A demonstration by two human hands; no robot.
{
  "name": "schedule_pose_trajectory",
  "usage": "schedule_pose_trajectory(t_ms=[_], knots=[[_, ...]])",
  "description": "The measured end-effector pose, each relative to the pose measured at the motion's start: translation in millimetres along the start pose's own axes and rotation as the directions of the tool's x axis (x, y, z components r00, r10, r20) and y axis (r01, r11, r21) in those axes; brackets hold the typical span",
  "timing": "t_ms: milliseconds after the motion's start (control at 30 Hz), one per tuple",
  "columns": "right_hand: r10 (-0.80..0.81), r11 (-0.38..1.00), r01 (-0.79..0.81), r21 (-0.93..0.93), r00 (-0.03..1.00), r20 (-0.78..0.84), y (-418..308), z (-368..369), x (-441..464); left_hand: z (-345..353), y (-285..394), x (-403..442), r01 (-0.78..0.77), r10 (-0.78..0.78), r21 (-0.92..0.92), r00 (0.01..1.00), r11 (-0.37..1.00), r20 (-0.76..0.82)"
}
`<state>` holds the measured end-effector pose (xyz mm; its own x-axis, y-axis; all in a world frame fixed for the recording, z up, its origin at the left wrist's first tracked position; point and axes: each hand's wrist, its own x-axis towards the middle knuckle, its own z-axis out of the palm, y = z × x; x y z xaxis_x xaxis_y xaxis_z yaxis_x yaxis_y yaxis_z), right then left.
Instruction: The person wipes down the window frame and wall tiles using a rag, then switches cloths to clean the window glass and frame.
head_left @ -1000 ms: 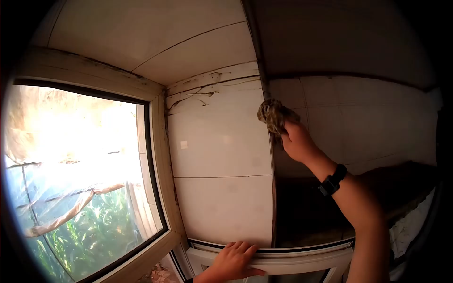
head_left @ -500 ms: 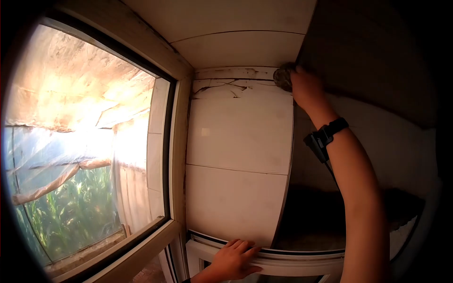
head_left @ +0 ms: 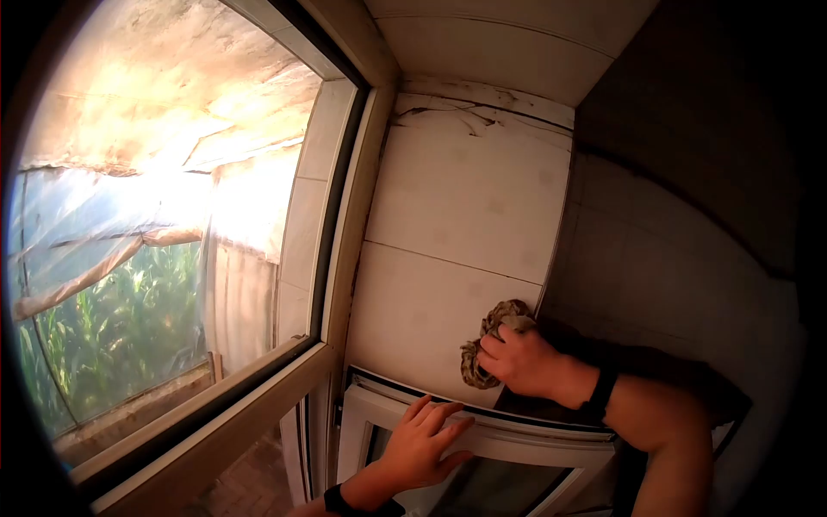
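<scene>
My right hand [head_left: 525,360] grips a crumpled, mottled brown cloth [head_left: 497,332] and presses it against the lower part of the white tiled wall [head_left: 465,202], close to its right edge. Below it, my left hand [head_left: 428,438] rests with fingers spread on the top rail of a white window sash [head_left: 508,431]. Nothing shows in the left hand. Dark cracks or streaks [head_left: 469,112] mark the top of the tiled wall.
A large framed window [head_left: 345,215] fills the left side, with green plants [head_left: 129,319] and plastic sheeting beyond it. On the right lies a dark, shaded recess [head_left: 655,233]. Brick-patterned paving [head_left: 250,482] shows at the lower left.
My right hand has moved the cloth from the top corner of the tiled wall down to its lower part. The left hand stays on the sash, and the view has shifted.
</scene>
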<state>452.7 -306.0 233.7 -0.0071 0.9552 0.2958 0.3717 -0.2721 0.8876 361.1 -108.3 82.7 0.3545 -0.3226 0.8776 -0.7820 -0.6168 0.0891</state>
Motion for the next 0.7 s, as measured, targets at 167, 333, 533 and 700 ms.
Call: schedule_pose_trajectory(t_ms=[167, 333, 533, 700], knots=[[0.328, 0.944, -0.313, 0.108, 0.928, -0.176, 68.8, -22.6, 39.0, -31.4, 20.0, -61.3, 0.177, -0.181, -0.059, 0.98, 0.983, -0.085], [0.586, 0.723, -0.687, -0.07, 0.663, -0.465, 276.3, -39.9, 116.6, -36.6, 26.6, -96.6, 0.279, -0.284, -0.071, 0.956, 0.958, -0.072], [0.381, 0.903, -0.42, -0.087, 0.879, -0.288, 177.3, -11.6, 161.2, -30.8, 19.6, -116.6, 0.351, -0.358, -0.096, 0.932, 0.931, -0.064], [-0.044, 0.988, 0.044, 0.145, 0.999, -0.004, -1.5, 25.3, 96.6, -38.4, 35.4, -128.8, 0.349, -0.357, -0.098, 0.931, 0.932, -0.072]])
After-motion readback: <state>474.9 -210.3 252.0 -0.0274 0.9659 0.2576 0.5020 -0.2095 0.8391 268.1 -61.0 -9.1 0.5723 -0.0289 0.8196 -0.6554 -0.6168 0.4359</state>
